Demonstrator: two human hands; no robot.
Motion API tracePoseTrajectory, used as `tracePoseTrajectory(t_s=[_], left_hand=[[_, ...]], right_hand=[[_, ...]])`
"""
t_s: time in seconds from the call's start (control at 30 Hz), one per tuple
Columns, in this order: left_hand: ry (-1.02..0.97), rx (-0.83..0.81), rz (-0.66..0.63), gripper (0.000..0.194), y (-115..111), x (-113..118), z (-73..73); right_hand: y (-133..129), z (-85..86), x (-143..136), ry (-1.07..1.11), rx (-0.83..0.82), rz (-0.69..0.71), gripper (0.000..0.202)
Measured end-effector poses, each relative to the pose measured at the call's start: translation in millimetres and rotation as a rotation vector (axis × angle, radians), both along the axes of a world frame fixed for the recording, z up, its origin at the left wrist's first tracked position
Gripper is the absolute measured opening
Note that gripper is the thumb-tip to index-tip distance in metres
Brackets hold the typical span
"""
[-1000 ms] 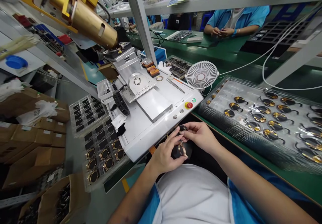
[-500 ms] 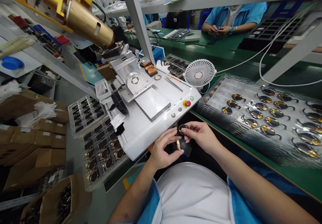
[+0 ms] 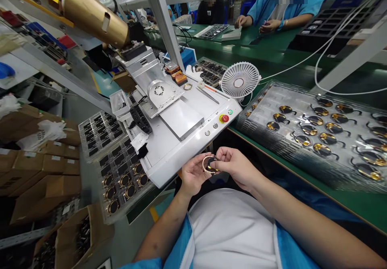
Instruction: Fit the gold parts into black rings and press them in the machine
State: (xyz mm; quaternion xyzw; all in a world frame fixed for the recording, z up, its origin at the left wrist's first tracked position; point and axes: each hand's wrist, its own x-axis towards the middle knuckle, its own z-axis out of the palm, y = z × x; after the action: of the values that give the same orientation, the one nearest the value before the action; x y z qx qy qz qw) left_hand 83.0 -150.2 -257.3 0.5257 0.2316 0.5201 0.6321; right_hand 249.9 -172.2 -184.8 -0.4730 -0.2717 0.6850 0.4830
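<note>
Just in front of the white shirt, my left hand [image 3: 192, 175] is closed around the edge of a thin gold-coloured ring [image 3: 203, 165], which looks like a watch case. From the right, my right hand [image 3: 236, 167] grips a round black-and-gold part [image 3: 212, 161], apparently a watch display, with fingers and thumb. This disc lies against or inside the ring; my fingers hide how far it is seated. Both hands meet below the front edge of the white machine [image 3: 169, 166].
A clear tray [image 3: 260, 111] of black-and-gold discs with tails lies right. Trays at left hold black pieces and gold-rimmed rounds [image 3: 130, 190]. The machine carries a red button [image 3: 224, 118], tweezers [image 3: 208, 95] and a metal fixture [image 3: 159, 89]. A small fan [image 3: 240, 81] stands behind; co-workers sit opposite.
My hands have come together, bringing the disc to the ring, which has turned to show its round opening. Across the bench, a co-worker's hands have moved apart. The view has shifted slightly.
</note>
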Motion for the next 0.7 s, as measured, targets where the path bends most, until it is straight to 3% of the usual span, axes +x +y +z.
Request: tracePoseTrajectory(t_s=[0.27,0.7], left_hand=[[0.049,0.037,0.079,0.051,-1.4,-4.2,-3.0],[0.079,-0.007,0.112,0.051,-2.4,-5.7,-7.5]], right_hand=[[-0.7,5.1,-10.8,-0.173,0.112,-0.043,0.032],[1.9,-4.0,-10.4,-0.123,0.108,0.014,0.033]])
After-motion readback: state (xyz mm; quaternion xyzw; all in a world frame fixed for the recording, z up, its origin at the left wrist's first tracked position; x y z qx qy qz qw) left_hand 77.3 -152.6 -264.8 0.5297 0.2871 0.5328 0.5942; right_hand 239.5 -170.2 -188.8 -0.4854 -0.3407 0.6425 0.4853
